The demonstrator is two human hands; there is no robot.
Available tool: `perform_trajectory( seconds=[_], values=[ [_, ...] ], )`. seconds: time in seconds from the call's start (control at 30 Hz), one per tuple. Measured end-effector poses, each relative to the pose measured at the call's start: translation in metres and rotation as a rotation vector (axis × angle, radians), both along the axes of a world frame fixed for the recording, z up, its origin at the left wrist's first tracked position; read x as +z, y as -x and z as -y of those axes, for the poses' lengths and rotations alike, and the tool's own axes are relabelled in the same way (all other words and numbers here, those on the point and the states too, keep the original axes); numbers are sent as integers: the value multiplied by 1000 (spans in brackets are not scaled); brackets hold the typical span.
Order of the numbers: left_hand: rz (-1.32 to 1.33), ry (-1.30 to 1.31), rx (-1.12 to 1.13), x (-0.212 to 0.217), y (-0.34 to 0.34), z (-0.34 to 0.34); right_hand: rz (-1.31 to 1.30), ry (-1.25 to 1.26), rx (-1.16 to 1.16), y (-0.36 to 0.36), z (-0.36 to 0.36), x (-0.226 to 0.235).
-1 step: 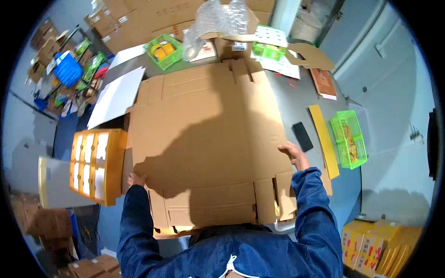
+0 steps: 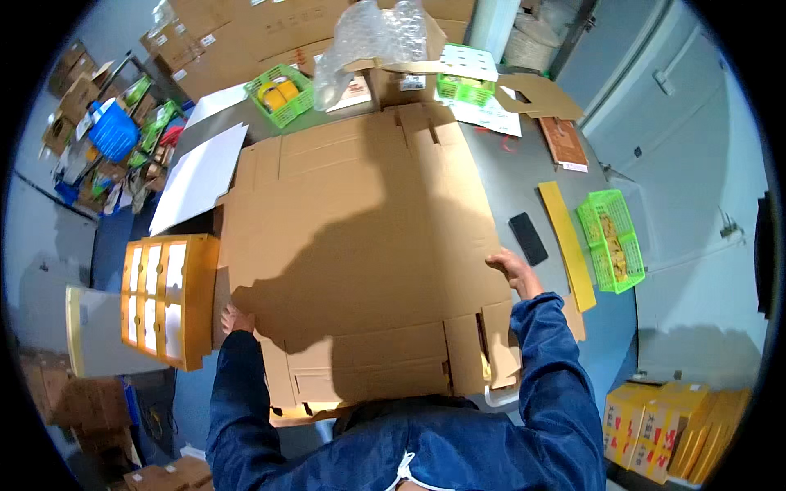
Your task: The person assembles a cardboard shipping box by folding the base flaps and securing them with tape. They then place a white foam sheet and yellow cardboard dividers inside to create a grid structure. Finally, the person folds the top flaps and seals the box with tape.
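Note:
A large flattened cardboard box (image 2: 327, 204), brown with creased flaps and slots, covers the middle of the table and reaches back to my body. My left hand (image 2: 237, 319) grips its left edge near the front, fingers partly hidden in shadow. On the opposite edge my right hand (image 2: 516, 274) is closed at the rim, thumb on top and some fingers out of sight. My shadow falls across the sheet. A black phone (image 2: 528, 239) lies just beyond my right hand.
An orange drawer unit (image 2: 196, 303) stands left of the cardboard, with white boards (image 2: 201, 180) behind it. To the right are a yellow strip (image 2: 565, 245) and a green basket (image 2: 612, 241). Bubble wrap (image 2: 368, 41) and another green basket (image 2: 280, 96) sit at the back.
The whole view has shifted slightly. Both hands keep their places on the cardboard's edges.

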State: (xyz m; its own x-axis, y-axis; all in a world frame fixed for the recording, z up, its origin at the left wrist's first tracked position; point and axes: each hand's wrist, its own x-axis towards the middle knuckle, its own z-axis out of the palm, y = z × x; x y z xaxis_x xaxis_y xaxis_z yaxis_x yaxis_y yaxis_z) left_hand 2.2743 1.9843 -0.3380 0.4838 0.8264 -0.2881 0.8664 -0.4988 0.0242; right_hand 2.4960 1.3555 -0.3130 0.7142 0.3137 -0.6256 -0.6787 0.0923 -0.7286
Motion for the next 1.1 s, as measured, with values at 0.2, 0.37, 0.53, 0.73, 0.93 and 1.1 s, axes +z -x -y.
perform_trajectory(
  seconds=[0.2,0.37,0.53,0.73,0.93,1.1],
  values=[
    [258,75,-447,12,-75,94,62,60,53,-2,-10,-16],
    [286,184,-738,31,-108,204,738,842,252,0,-25,-28],
    [300,120,-851,9,-105,243,721,769,225,17,-53,18],
    [228,70,-893,11,-109,257,792,904,108,28,-52,-3],
    [203,2,-907,3,-106,256,884,1009,117,32,-57,2],
    [278,25,-898,9,-104,257,443,471,29,-5,-39,10]
  ],
)
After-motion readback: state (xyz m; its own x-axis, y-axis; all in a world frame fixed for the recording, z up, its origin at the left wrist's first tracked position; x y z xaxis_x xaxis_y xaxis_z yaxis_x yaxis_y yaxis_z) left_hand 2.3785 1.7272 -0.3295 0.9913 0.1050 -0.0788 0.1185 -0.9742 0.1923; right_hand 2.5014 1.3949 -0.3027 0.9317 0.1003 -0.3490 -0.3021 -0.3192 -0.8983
